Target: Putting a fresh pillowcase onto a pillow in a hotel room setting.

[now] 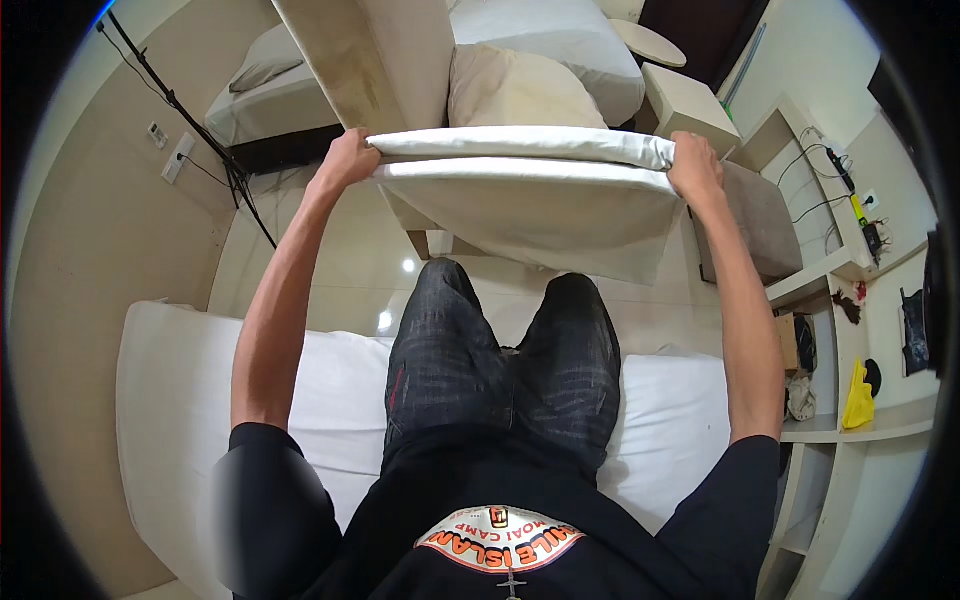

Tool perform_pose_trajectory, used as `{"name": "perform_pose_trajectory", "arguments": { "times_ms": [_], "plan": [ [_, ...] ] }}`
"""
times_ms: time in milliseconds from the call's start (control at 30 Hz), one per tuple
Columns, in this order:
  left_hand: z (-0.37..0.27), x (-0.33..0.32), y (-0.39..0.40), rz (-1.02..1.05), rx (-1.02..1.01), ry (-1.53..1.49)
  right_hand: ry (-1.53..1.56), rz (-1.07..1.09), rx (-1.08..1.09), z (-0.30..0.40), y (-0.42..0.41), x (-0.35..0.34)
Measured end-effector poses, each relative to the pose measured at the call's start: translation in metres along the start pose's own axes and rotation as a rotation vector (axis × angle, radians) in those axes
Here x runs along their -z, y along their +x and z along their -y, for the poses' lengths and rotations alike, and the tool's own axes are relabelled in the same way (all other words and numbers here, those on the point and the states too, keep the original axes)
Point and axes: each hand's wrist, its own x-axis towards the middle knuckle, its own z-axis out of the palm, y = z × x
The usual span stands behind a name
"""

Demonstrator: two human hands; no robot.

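A white cloth (525, 169) is stretched between my two hands, out in front of my knees. My left hand (351, 160) grips its left end, and my right hand (697, 171) grips its right end. Two folded edges run side by side along the top, with a gap between them. Below them a single layer hangs down, shaded greyish and lower toward the right. Behind the cloth stands a beige sofa or armchair (416, 67), carrying a stained cream pillow (517, 86). The cloth hides much of the seat.
I sit on a white-sheeted bed (322, 397). A black stand (180, 105) rises at the left, with cables near the wall. To the right are a grey upholstered stool (757, 221) and white shelving (821, 431). Another bed (540, 30) lies beyond the pillow.
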Motion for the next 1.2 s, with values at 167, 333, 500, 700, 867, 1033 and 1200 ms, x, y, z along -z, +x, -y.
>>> {"name": "perform_pose_trajectory", "arguments": {
  "times_ms": [167, 333, 500, 700, 867, 1033, 1200],
  "plan": [
    [0.019, -0.002, 0.007, 0.160, -0.020, -0.004, 0.109, 0.023, -0.041, -0.011, -0.013, -0.002],
    [0.036, -0.029, -0.040, -0.058, -0.206, 0.001, 0.234, -0.176, 0.063, -0.021, -0.063, -0.026],
    [0.058, -0.064, -0.149, -0.039, -0.193, -0.161, 0.313, -0.084, -0.007, -0.019, -0.155, -0.056],
    [0.071, -0.093, -0.256, 0.041, 0.032, -0.088, 0.335, 0.042, -0.036, -0.021, -0.252, -0.097],
    [0.080, -0.117, -0.296, 0.114, 0.153, -0.285, 0.400, -0.016, -0.111, -0.021, -0.300, -0.123],
    [0.074, -0.105, -0.291, 0.229, 0.232, -0.336, 0.520, 0.223, -0.140, -0.022, -0.302, -0.115],
    [0.030, -0.070, -0.288, 0.422, -0.169, -0.127, 0.366, 0.534, 0.361, 0.016, -0.288, -0.058]
  ]
}}
